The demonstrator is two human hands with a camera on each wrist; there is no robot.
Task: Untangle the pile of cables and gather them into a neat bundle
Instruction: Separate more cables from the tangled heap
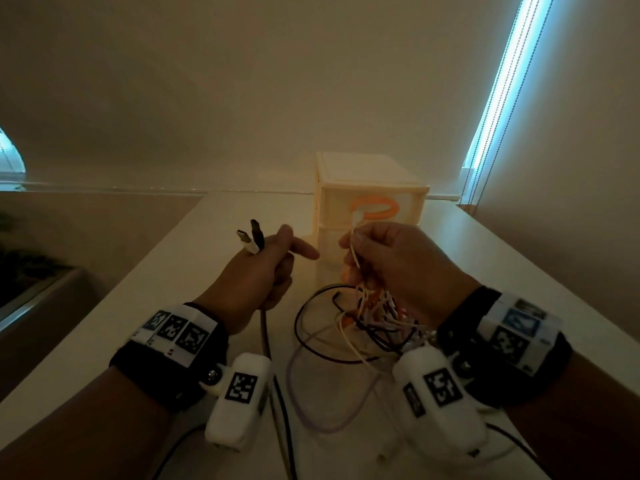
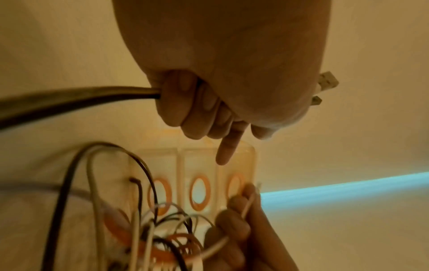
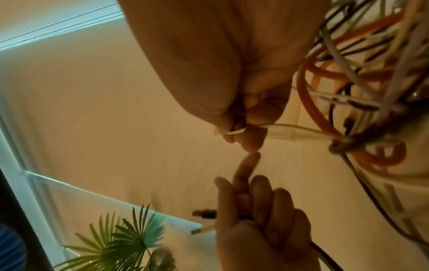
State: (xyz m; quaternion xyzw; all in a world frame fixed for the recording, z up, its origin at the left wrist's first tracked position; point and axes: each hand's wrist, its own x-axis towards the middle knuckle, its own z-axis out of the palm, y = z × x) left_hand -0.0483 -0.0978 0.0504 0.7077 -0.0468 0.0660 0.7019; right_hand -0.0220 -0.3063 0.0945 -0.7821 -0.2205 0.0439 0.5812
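Observation:
A tangle of black, white and orange cables [image 1: 374, 317] lies on the white table [image 1: 138, 306] below my right hand, with loops spreading toward me. My left hand [image 1: 266, 268] grips two cables in its fist; their USB plugs [image 1: 251, 239] stick up above it, and its index finger points right. In the left wrist view the gripped cables [image 2: 81, 95] run out left of the fist. My right hand [image 1: 388, 258] pinches a thin white cable [image 1: 354, 251] between thumb and fingers, lifted from the tangle. The right wrist view shows that pinch on the white cable [image 3: 234, 131], the tangle [image 3: 362, 91] at right.
A small cream drawer unit [image 1: 370, 209] with orange ring handles stands just behind the hands. The table's left edge drops off beside a dark planter [image 1: 31, 271]. A window blind with bead chains [image 1: 485, 133] hangs at right. A green palm plant [image 3: 125, 243] shows in the right wrist view.

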